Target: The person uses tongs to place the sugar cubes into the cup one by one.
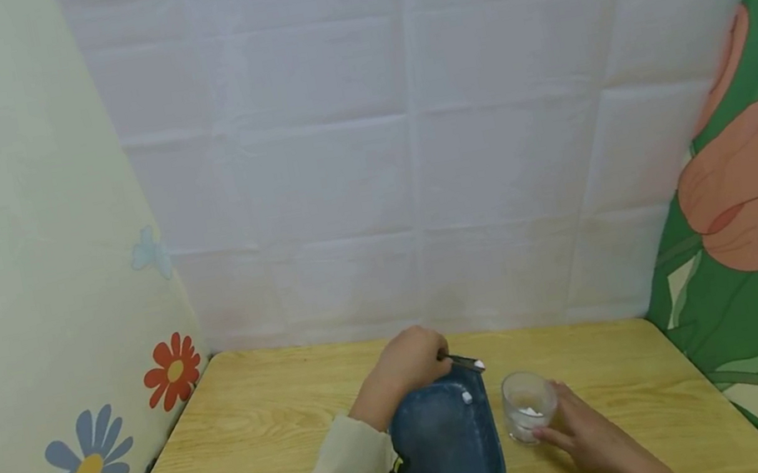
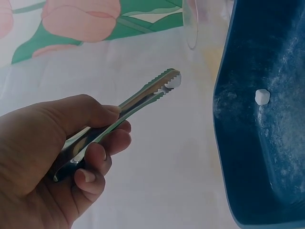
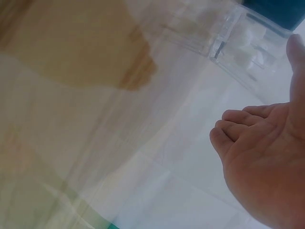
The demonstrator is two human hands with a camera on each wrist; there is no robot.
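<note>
Steel tongs [image 2: 138, 102] — gripped by left hand [image 1: 402, 368]; right hand [image 1: 584, 429] touches glass [image 1: 528, 405].

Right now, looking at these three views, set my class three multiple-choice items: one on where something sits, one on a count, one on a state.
1. Where does the clear glass stand?
A. Inside the blue tray
B. On the table, beside the blue tray
C. On the floor

2. How many white lumps lie loose in the blue tray?
A. One
B. Four
C. None

3. What is the state of the tongs?
A. Lying on the table
B. Held open and empty
C. Pinching a white lump

Answers:
1 B, the head view shows it beside the tray, at the right hand.
2 A, one loose lump shows.
3 C, the left hand squeezes them on a lump.
</note>
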